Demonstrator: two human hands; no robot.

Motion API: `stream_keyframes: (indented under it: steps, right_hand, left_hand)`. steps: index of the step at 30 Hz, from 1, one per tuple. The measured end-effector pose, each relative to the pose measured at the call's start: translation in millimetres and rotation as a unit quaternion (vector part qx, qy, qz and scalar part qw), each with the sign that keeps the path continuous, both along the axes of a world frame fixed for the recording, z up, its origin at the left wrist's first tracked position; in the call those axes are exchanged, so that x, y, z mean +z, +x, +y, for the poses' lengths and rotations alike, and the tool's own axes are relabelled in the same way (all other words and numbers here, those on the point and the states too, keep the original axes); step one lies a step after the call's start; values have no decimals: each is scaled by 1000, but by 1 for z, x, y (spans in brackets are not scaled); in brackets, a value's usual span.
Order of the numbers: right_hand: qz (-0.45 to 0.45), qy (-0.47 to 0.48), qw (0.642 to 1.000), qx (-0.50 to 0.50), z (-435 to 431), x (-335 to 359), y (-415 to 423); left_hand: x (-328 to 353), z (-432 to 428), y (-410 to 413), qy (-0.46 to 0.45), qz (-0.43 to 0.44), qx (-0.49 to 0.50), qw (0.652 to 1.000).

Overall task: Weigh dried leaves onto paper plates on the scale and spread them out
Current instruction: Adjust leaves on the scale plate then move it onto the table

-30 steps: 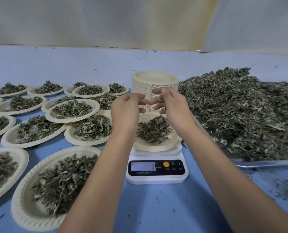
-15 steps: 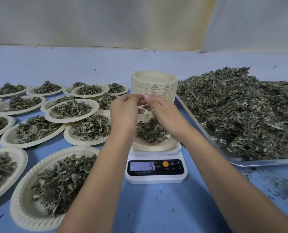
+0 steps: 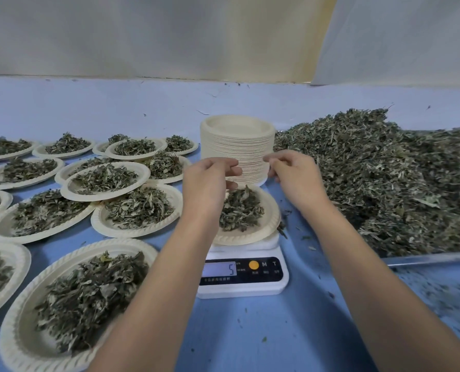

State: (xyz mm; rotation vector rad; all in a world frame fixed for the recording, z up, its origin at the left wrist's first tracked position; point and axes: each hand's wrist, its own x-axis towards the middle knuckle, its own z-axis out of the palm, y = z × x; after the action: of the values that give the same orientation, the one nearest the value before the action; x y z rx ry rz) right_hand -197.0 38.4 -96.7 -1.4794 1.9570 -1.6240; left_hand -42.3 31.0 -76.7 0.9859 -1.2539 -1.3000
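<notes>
White digital scale (image 3: 242, 275), display reading 5, buttons marked M and T, stands mid-way along the blue bench (image 3: 250, 331). On it, a round cream paper plate (image 3: 253, 237) carries a mound of dried grey-green leaves (image 3: 241, 210). Above, left hand (image 3: 207, 183) and right hand (image 3: 293, 178) curl their fingers; whether they grasp anything, I cannot tell.

A blue-covered bench (image 3: 277, 331) fills the lower frame. A pale, creased sheet (image 3: 143, 36) hangs across the top, with a whiter one (image 3: 411, 36) at upper right. A metal tray's rim (image 3: 424, 257) shows at right.
</notes>
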Motion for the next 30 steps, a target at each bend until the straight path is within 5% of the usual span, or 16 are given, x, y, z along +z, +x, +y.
stream_keyframes:
  steps: [7,12,15,19,25,30]
  right_hand:
    - [228,288,924,-109,-3,-28,-75]
    - [247,425,865,-102,-7,-46,-99]
    - [298,418,855,-74,-10,-51,-101]
    - [272,299,910,-89,-12,-47,-97]
    - [338,393,852,-67,-12,-51,-97]
    - [358,360,860,-56,-15,-53,-93]
  left_hand:
    - [1,5,-29,5,0,-34,999]
    - [0,5,-43,4,9,-47,999]
    - [-3,4,-44,1,-12,-50,999]
    - [-4,0,-40,4,-12,-37,999]
    - [-4,-1,-38,6,-7,-32,999]
    - [-3,-2,-36,7,-1,-35,999]
